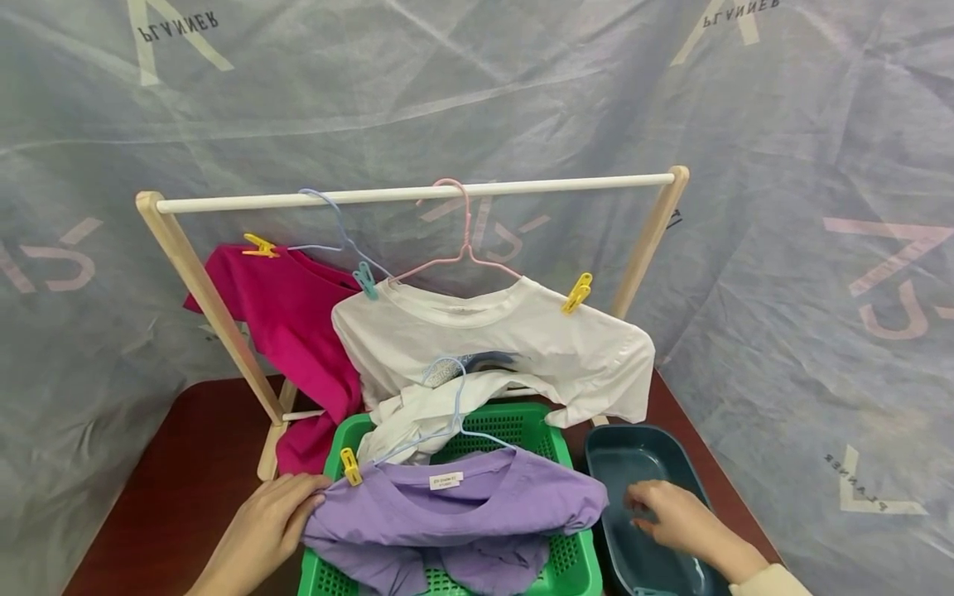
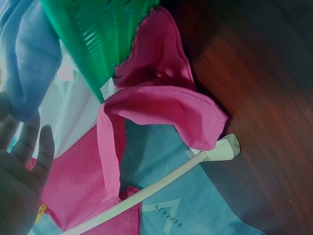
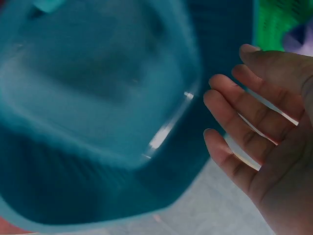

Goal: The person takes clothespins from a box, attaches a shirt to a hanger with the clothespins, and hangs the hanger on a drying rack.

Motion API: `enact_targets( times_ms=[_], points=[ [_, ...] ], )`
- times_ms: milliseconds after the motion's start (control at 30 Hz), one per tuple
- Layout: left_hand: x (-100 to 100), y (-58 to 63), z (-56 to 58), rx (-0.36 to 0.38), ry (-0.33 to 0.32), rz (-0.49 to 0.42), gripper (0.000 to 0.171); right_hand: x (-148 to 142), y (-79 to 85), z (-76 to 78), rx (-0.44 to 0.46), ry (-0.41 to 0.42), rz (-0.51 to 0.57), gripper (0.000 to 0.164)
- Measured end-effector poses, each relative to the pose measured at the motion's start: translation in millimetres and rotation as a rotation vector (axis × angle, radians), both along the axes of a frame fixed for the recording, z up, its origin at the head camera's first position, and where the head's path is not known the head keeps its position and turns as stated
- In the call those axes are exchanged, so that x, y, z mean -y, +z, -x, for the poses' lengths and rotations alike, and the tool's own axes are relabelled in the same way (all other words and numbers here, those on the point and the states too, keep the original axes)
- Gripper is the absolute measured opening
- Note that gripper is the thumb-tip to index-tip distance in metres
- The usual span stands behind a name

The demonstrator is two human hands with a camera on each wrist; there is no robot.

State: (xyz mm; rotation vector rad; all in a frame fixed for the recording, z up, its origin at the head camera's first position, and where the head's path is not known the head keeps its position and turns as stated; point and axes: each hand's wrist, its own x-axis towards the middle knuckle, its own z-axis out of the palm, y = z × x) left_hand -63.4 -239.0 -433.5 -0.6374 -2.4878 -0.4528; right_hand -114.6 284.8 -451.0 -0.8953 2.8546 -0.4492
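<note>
A purple T-shirt on a light-blue hanger lies over the green basket. A yellow clothespin grips its left shoulder; the right shoulder bears no clothespin. My left hand pinches the sleeve on the left between thumb and fingers, and the shirt looks bluish beside that hand in the left wrist view. Over the dark teal basin my right hand has its fingers loosely bent, holding nothing. A teal clothespin lies in the basin.
Behind the basket stands a wooden rack with a white rod. From it hang a magenta shirt and a white T-shirt, with yellow and teal clothespins. White cloth lies in the basket's back. The dark red table extends left.
</note>
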Motion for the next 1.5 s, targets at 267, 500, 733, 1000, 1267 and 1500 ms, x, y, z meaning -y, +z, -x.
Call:
enact_targets(
  times_ms=[267, 500, 733, 1000, 1267, 1500],
  points=[
    [0.2, 0.6, 0.4, -0.020, -0.024, -0.013, 0.028, -4.3, -15.6, -8.3, 0.224, 0.029, -0.040, 0.019],
    [-0.2, -0.5, -1.2, -0.004, -0.003, -0.004, 0.028, -6.9, -25.7, -12.8, 0.318, 0.071, -0.057, 0.023],
    [-1.3, -0.6, -2.2, -0.002, 0.007, -0.005, 0.030, -6.8, -32.3, -20.9, 0.392, 0.076, -0.060, 0.024],
    [-0.6, -1.8, -2.3, -0.001, 0.007, -0.010, 0.030, -4.7, -40.4, -23.7, 0.464, 0.048, 0.005, 0.016],
    [-1.7, -3.4, -2.3, -0.030, 0.012, -0.021, 0.035, -7.2, -46.5, -23.9, 0.432, 0.068, 0.002, 0.017],
    [-1.6, -3.3, -2.9, -0.019, 0.016, -0.019, 0.036, -6.8, -44.2, -22.8, 0.455, 0.032, 0.001, 0.022]
  ],
)
